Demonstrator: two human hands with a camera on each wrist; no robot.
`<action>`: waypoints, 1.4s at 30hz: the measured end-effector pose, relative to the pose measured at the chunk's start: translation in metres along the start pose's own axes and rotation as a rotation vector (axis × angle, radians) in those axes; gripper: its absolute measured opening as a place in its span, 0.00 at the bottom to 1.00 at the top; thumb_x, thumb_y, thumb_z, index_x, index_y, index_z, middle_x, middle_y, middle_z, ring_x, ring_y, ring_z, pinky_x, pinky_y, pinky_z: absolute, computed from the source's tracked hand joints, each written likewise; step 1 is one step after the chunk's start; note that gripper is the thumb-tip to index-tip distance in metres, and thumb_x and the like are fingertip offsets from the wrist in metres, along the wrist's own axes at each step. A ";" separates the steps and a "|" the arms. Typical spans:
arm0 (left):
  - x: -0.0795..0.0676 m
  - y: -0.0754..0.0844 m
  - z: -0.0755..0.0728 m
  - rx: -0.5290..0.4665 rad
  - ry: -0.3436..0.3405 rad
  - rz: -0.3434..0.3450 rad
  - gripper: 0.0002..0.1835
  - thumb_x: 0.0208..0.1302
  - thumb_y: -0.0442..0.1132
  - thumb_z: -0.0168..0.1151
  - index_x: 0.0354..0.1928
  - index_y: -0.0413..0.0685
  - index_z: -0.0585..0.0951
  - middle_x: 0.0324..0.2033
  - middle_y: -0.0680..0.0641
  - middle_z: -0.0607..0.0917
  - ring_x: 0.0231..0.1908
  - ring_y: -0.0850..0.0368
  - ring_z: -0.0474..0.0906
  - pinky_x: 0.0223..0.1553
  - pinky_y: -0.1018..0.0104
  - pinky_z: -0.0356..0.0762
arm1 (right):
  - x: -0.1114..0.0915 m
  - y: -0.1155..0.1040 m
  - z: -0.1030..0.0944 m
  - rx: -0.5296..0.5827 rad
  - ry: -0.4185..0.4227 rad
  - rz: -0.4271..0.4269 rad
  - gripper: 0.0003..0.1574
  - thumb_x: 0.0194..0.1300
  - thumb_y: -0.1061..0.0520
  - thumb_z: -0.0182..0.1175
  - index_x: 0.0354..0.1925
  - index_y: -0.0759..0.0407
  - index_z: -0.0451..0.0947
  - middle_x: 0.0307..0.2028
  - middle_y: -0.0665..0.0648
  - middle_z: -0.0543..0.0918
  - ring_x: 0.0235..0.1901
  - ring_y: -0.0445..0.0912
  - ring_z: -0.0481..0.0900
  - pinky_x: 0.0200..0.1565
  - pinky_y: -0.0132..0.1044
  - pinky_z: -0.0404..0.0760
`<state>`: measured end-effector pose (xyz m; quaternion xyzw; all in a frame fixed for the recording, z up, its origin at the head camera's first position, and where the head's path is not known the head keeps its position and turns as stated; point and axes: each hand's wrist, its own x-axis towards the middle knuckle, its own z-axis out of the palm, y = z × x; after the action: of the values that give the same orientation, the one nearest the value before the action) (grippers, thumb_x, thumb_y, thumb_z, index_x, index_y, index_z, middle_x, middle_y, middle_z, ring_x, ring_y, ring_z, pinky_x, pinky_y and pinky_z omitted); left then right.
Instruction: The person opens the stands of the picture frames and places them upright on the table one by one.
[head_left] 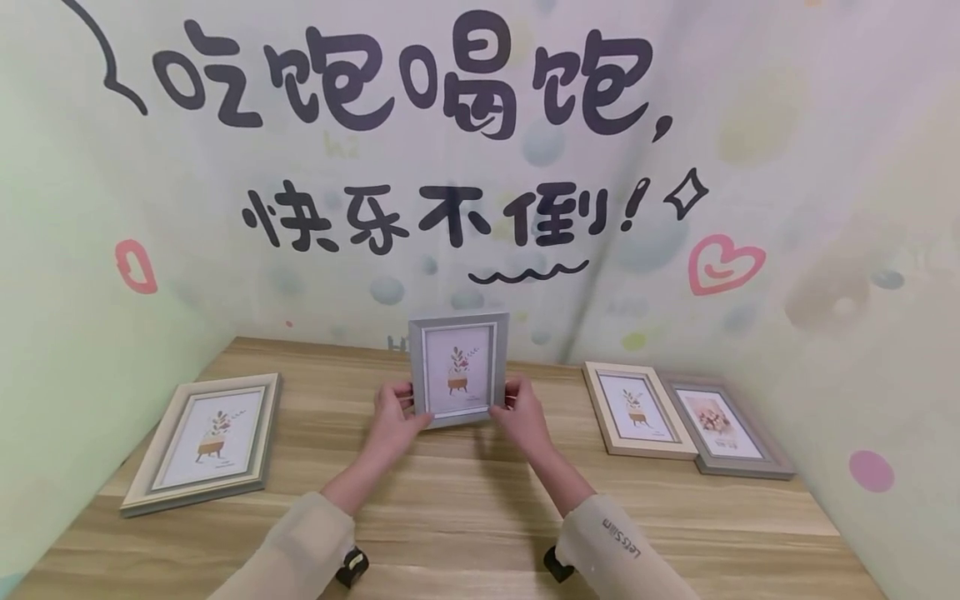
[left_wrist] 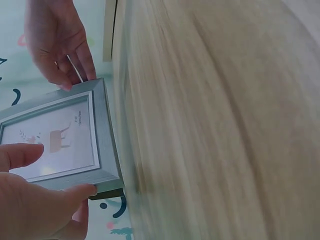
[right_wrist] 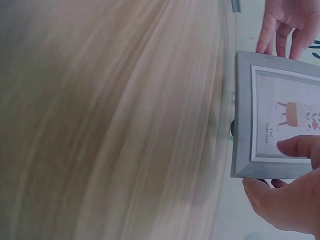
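A grey picture frame (head_left: 459,419) stands nearly upright at the middle of the table's far side, showing a print of a plant in an orange pot with legs. My left hand (head_left: 396,421) grips its left edge, thumb at the lower front corner and fingers around the side. On the opposite edge my right hand (head_left: 522,417) holds it the same way. Both wrist views show the picture frame (left_wrist: 106,135) between the two hands, its lower edge close over the wood. The fingers behind the frame are partly hidden.
A beige picture frame (head_left: 153,458) lies at the left of the wooden table (head_left: 442,525). At the right, a cream frame (head_left: 600,408) overlaps a grey-brown frame (head_left: 750,468) with a flower print. A printed wall (head_left: 360,308) rises directly behind the table.
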<state>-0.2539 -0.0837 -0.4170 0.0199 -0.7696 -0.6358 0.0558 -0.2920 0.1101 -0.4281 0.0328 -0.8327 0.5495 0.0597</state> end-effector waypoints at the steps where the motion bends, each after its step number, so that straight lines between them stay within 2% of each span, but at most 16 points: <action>1: 0.000 -0.001 0.000 0.005 0.003 -0.008 0.29 0.59 0.22 0.61 0.60 0.25 0.59 0.62 0.27 0.62 0.64 0.30 0.68 0.68 0.46 0.72 | 0.000 0.000 0.000 -0.014 -0.004 0.011 0.23 0.57 0.74 0.59 0.51 0.74 0.66 0.52 0.75 0.78 0.56 0.64 0.78 0.58 0.51 0.83; 6: -0.001 -0.002 -0.001 0.037 0.017 -0.051 0.28 0.62 0.26 0.60 0.61 0.24 0.60 0.63 0.25 0.60 0.63 0.29 0.69 0.65 0.45 0.74 | -0.002 0.002 0.000 -0.048 -0.031 0.056 0.23 0.57 0.73 0.60 0.50 0.74 0.64 0.53 0.76 0.78 0.57 0.65 0.79 0.57 0.51 0.83; 14: -0.003 -0.002 -0.002 -0.019 0.001 -0.039 0.25 0.63 0.25 0.57 0.59 0.24 0.60 0.61 0.24 0.68 0.64 0.27 0.68 0.67 0.42 0.72 | -0.003 0.005 0.001 -0.107 -0.046 0.082 0.23 0.58 0.72 0.62 0.48 0.73 0.64 0.52 0.75 0.78 0.55 0.63 0.80 0.55 0.49 0.84; 19: 0.000 -0.004 -0.003 -0.006 0.005 -0.028 0.23 0.68 0.28 0.54 0.61 0.25 0.61 0.60 0.24 0.70 0.61 0.29 0.71 0.65 0.43 0.73 | -0.005 0.005 -0.002 -0.095 -0.065 0.082 0.23 0.58 0.71 0.63 0.48 0.73 0.63 0.52 0.74 0.77 0.56 0.64 0.79 0.56 0.51 0.84; 26: 0.004 -0.007 -0.005 -0.005 0.000 -0.065 0.20 0.74 0.32 0.49 0.65 0.34 0.64 0.58 0.28 0.73 0.59 0.34 0.74 0.58 0.44 0.79 | -0.008 0.008 -0.007 -0.105 -0.114 0.084 0.23 0.61 0.68 0.64 0.50 0.72 0.64 0.54 0.73 0.77 0.56 0.65 0.80 0.55 0.50 0.84; 30: 0.004 -0.008 -0.004 -0.017 -0.020 -0.069 0.19 0.75 0.32 0.49 0.64 0.36 0.66 0.58 0.29 0.73 0.58 0.35 0.75 0.56 0.45 0.80 | -0.010 0.005 -0.013 -0.111 -0.107 0.067 0.28 0.62 0.66 0.63 0.56 0.73 0.64 0.57 0.73 0.75 0.58 0.67 0.78 0.57 0.53 0.83; 33: 0.004 -0.008 -0.003 -0.016 -0.022 -0.064 0.18 0.75 0.33 0.49 0.63 0.35 0.66 0.58 0.30 0.74 0.58 0.36 0.75 0.55 0.47 0.81 | -0.012 -0.004 -0.020 -0.133 -0.046 -0.006 0.36 0.62 0.64 0.62 0.64 0.74 0.62 0.61 0.74 0.71 0.61 0.68 0.74 0.60 0.56 0.80; 35: 0.004 -0.009 -0.003 -0.014 -0.022 -0.062 0.18 0.75 0.33 0.50 0.63 0.35 0.66 0.58 0.29 0.74 0.57 0.36 0.76 0.55 0.46 0.81 | -0.014 -0.014 -0.024 -0.200 0.022 -0.083 0.42 0.61 0.62 0.63 0.69 0.72 0.58 0.65 0.72 0.68 0.64 0.67 0.70 0.63 0.57 0.77; 39: 0.005 -0.009 -0.002 -0.009 -0.022 -0.059 0.18 0.74 0.33 0.50 0.63 0.36 0.67 0.58 0.30 0.75 0.58 0.36 0.76 0.56 0.45 0.81 | -0.018 -0.035 -0.029 -0.404 0.170 -0.294 0.52 0.60 0.59 0.66 0.74 0.64 0.51 0.71 0.67 0.60 0.70 0.61 0.62 0.69 0.56 0.71; 42: 0.004 -0.008 -0.002 -0.007 -0.025 -0.060 0.18 0.74 0.33 0.50 0.63 0.36 0.66 0.58 0.30 0.74 0.58 0.36 0.76 0.57 0.44 0.80 | -0.022 -0.052 -0.029 -0.530 0.234 -0.486 0.51 0.58 0.59 0.68 0.73 0.60 0.55 0.73 0.65 0.57 0.71 0.60 0.60 0.69 0.56 0.71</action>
<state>-0.2581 -0.0881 -0.4246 0.0351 -0.7671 -0.6400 0.0270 -0.2617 0.1161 -0.3726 0.1498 -0.9014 0.2849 0.2895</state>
